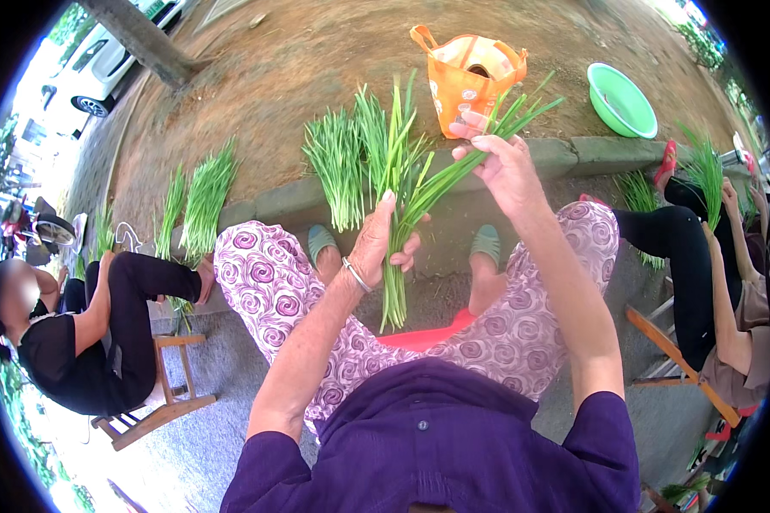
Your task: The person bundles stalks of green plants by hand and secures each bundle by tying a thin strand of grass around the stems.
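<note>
A bunch of long green leafy stalks, like garlic chives (394, 282), is gripped near its pale ends by my left hand (385, 240), which wears a bracelet on the wrist. The bunch fans out upward into two parts. At the right part, my right hand (497, 160) has its thumb and fingers around some of the leaves, with other fingers spread; how firmly it holds them is unclear. Beyond my left hand, more bundles of the same greens (337, 170) lie across the stone curb and the soil.
An orange bag (459, 90) stands on the soil, with a green plastic basin (622, 99) to its right. A stone curb (539, 160) crosses in front. People sit at both sides, on the left on a wooden stool (167, 410). More greens (208, 199) lie left.
</note>
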A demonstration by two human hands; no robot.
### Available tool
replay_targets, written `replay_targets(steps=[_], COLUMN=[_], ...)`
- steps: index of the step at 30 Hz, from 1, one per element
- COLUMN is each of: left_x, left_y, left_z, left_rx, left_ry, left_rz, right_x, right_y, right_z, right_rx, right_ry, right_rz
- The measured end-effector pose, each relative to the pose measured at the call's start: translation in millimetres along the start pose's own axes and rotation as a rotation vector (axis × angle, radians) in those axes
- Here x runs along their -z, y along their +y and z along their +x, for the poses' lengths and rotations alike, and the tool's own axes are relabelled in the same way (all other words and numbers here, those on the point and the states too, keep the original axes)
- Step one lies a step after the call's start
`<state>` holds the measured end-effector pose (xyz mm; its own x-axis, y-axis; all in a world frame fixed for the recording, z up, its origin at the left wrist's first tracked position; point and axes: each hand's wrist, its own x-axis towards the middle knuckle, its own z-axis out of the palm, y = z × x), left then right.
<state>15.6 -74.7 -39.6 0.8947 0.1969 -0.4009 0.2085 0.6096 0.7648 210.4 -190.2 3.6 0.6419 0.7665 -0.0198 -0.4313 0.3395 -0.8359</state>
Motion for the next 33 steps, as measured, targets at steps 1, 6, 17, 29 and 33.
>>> replay_targets(steps=[1,6,17,29,33], left_x=[-0.3,1.6,3.4,5.6,10.9], left_y=[0.1,-1.8,0.5,14.3,16.8], left_z=[0.5,-0.3,-1.9,-6.4,-2.5], left_rx=[-0.003,-0.031,-0.097,-0.113,-0.134], left_ry=[-0.006,-0.016,-0.025,-0.068,-0.050], left_rz=[0.001,0.030,0.018,-0.144,-0.142], right_x=[2.0,3.1,3.7,-10.8,-9.2], right_y=[0.1,0.2,-4.2,24.9,30.2], right_z=[-0.3,-1.9,-1.9,-21.7,-24.0], right_rx=[-0.011,-0.039,-0.030,-0.367,-0.471], right_ry=[0.012,0.026,-0.056,-0.508,-0.589], right_rz=[-0.010,-0.021,0.005,-0.509,-0.516])
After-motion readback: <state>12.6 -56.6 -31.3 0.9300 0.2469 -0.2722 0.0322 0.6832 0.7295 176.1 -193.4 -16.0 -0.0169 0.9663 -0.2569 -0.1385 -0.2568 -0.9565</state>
